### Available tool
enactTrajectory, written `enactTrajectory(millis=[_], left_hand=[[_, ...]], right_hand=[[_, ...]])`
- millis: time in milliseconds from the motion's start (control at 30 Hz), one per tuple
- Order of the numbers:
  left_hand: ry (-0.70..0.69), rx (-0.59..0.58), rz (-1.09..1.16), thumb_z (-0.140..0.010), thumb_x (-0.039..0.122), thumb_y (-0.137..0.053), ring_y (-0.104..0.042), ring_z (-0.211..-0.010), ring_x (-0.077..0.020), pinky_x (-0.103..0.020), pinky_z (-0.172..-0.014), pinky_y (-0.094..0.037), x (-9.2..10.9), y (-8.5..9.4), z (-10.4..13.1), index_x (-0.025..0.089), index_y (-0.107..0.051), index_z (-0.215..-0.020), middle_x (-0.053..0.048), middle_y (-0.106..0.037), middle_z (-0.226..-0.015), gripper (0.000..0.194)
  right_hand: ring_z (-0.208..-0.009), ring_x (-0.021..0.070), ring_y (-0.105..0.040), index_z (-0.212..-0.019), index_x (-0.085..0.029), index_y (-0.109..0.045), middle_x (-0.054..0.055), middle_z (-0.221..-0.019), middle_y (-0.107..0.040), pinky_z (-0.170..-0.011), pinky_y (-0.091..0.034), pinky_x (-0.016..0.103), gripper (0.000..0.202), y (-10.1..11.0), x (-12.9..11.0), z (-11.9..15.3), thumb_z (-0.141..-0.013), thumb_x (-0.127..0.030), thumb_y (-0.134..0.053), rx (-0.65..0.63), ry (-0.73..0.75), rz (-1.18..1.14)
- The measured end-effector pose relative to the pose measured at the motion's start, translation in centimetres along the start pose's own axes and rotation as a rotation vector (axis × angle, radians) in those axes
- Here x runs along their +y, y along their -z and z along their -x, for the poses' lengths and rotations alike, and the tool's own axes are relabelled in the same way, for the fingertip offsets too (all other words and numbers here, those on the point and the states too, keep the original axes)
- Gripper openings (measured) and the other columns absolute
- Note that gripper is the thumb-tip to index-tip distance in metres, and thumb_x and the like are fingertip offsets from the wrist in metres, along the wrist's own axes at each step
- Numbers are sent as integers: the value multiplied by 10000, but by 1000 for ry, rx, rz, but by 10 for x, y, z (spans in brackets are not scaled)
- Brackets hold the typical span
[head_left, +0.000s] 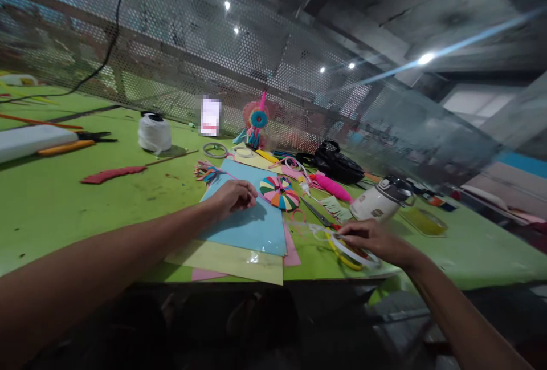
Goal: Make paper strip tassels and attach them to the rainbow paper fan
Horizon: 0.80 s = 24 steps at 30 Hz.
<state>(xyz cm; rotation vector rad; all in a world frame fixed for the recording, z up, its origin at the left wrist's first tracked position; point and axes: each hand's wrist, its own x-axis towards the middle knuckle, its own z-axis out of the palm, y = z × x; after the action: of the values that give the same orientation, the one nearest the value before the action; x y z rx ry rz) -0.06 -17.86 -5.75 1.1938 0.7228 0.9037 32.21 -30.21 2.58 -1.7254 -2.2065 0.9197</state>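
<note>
My left hand (237,196) is closed above a sheet of light blue paper (252,233). A thin pink strand shows on both sides of its fingers, but what they hold is hidden. Just right of that hand lies a multicoloured striped paper disc (280,192); to its left is a tassel of coloured strips (207,171). Near the table's front edge, my right hand (370,240) has its fingers closed on a white ring-shaped roll (356,256). A yellow ring (345,260) lies under the roll. Scissors (316,212) with red handles lie beside the right hand.
On the green table (115,210) stand a white thread spool (154,133), a white flask (380,199) and a hanging ornament (257,119). Pliers (77,145) lie far left. A pink yarn bundle (332,187) and black object (335,163) are at the back right, before a mesh screen.
</note>
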Motion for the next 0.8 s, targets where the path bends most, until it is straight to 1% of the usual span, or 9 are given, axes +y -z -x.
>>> enactTrajectory(millis=[133, 200, 333, 433, 500, 600, 633, 700, 800], left_hand=[[22, -123, -138, -540, 137, -535, -531, -517, -122, -201, -438, -344, 13, 1, 2, 120, -611, -624, -42, -625, -578, 115], [16, -195, -325, -549, 141, -575, -565, -593, -140, -210, -494, -377, 26, 6, 1, 114, -658, -668, -50, -658, -644, 147], [-106, -325, -1028, -627, 234, -613, -602, -695, -153, -223, -618, -408, 52, 15, 10, 175, -710, -786, -20, -699, -755, 195], [-212, -288, -1139, -721, 301, -572, -607, -708, -145, -210, -636, -405, 62, 12, 31, 197, -712, -820, -12, -702, -782, 201], [-248, -242, -1096, -770, 337, -535, -610, -735, -146, -208, -648, -412, 60, 9, 47, 200, -703, -874, -18, -700, -824, 240], [-218, -265, -1138, -787, 336, -526, -602, -772, -154, -223, -690, -423, 43, 11, 66, 199, -692, -897, -32, -681, -870, 241], [-255, -287, -1173, -791, 316, -523, -592, -802, -159, -232, -724, -420, 35, 14, 71, 201, -692, -879, -36, -668, -890, 223], [-346, -306, -1193, -818, 276, -494, -571, -865, -164, -243, -784, -409, 20, 21, 79, 196, -690, -869, -50, -643, -936, 218], [-443, -293, -1180, -852, 244, -454, -553, -886, -159, -240, -796, -406, 6, 29, 86, 180, -686, -850, -69, -615, -955, 241]], right_hand=[[-775, 163, -566, -979, -166, -669, 60, -930, -647, -669, -442, 255, 355, 5, 9, 29, -797, -457, -578, 81, -54, -83], [-770, 163, -561, -976, -166, -668, 64, -928, -643, -661, -445, 253, 353, 6, 4, 37, -786, -455, -594, 122, -51, -117], [-746, 159, -558, -969, -173, -670, 61, -899, -636, -633, -448, 243, 331, 4, -18, 41, -785, -439, -603, 185, -14, -143], [-706, 149, -557, -940, -187, -675, 62, -884, -634, -596, -442, 233, 296, -9, -44, 39, -811, -433, -573, 161, 67, -94], [-720, 150, -559, -913, -191, -680, 60, -856, -634, -618, -440, 237, 258, -22, -64, 37, -843, -398, -541, 106, 157, -15], [-786, 152, -564, -914, -194, -673, 51, -848, -636, -702, -432, 251, 209, -43, -90, 31, -883, -301, -496, -6, 294, 88], [-804, 151, -564, -926, -195, -668, 50, -857, -635, -719, -427, 255, 204, -48, -95, 28, -890, -273, -483, -30, 320, 114], [-821, 152, -561, -939, -189, -662, 51, -865, -633, -731, -417, 263, 208, -54, -98, 18, -898, -245, -467, -51, 347, 178], [-810, 160, -555, -905, -165, -674, 62, -850, -633, -727, -406, 280, 230, -49, -86, -6, -901, -240, -456, -32, 347, 298]])
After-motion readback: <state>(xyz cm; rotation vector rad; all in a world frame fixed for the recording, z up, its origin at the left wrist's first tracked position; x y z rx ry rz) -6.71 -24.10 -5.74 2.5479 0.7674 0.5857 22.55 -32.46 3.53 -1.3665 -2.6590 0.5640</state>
